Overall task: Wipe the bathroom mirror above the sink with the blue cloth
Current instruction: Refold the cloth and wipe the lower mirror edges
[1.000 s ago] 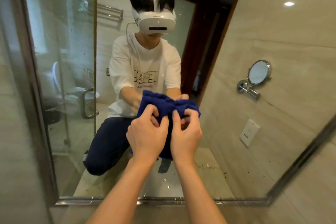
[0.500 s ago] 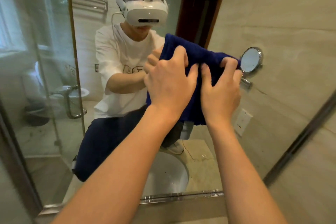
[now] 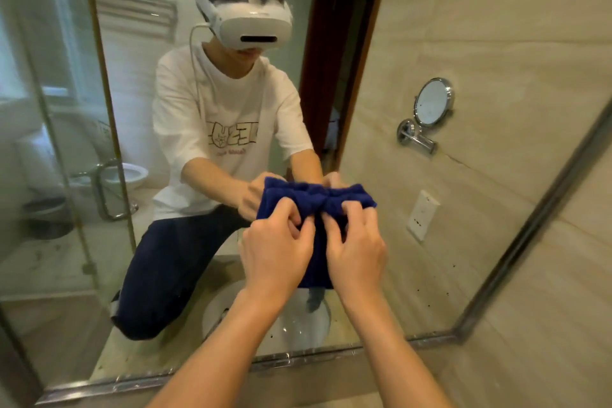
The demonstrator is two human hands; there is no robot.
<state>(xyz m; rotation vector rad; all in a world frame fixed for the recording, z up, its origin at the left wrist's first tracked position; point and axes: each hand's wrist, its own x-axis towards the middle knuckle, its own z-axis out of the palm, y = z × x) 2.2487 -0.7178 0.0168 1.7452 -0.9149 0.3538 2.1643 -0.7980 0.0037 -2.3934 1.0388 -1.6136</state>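
Observation:
The bunched blue cloth (image 3: 316,199) lies flat against the large wall mirror (image 3: 430,258), low and near its middle. My left hand (image 3: 276,252) and my right hand (image 3: 356,250) sit side by side on the cloth, fingers curled into its folds and pressing it onto the glass. The lower part of the cloth hangs down between my wrists. In the mirror I see the reflection of a person in a white shirt and headset holding the same cloth.
The mirror's metal frame (image 3: 298,358) runs along the bottom and up the right side (image 3: 530,225). Reflected in the glass are a white sink basin (image 3: 308,328), a round shaving mirror (image 3: 432,103), a wall socket (image 3: 422,215) and a glass shower door (image 3: 106,189).
Both hands have swept the cloth down the glass from the upper right, near the reflected round mirror, to a lower central spot, and my fingers have bunched it tighter.

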